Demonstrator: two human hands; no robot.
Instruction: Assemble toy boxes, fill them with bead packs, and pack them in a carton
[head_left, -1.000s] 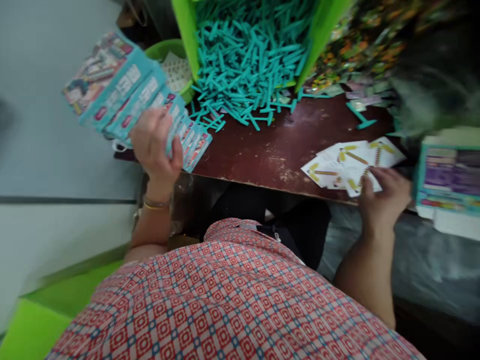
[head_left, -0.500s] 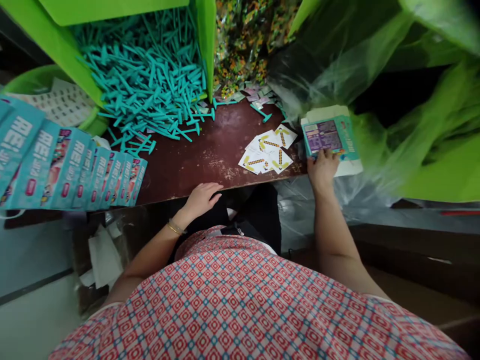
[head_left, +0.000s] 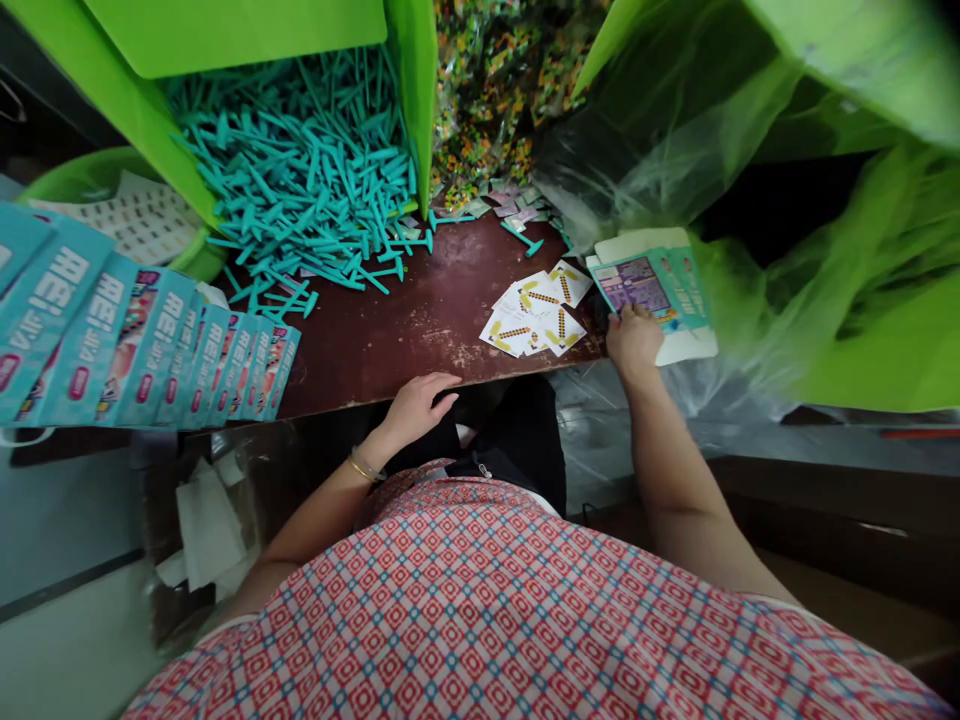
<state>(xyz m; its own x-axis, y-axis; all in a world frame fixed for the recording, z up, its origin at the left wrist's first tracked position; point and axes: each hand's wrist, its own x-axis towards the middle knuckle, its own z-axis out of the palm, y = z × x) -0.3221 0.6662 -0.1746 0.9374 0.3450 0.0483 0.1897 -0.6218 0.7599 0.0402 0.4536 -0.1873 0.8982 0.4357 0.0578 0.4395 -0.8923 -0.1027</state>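
My right hand (head_left: 636,338) is at the right end of the table, its fingers closed on the near left edge of a flattened teal cardboard box (head_left: 684,290). The box has a purple printed panel and pale flaps. Part of its edge is hidden under the fingers. At the table's front edge rests my left hand (head_left: 418,408), fingers stretched out and nothing in it. Between the hands, several white cards (head_left: 534,312) printed with yellow pickaxe shapes lie overlapping on the brown table (head_left: 390,345).
A green bin (head_left: 420,100) spills teal plastic hammer-shaped pieces (head_left: 315,170) onto the table. Upright teal boxes (head_left: 169,335) line the left side, before a green basket (head_left: 214,262). Small packets (head_left: 517,205) lie at the back. Clear plastic sheeting (head_left: 739,340) drapes at right.
My right hand has drawn the flattened box slightly left and toward me, and the box has turned a little. My left hand stays at the table edge. The view has shifted slightly.
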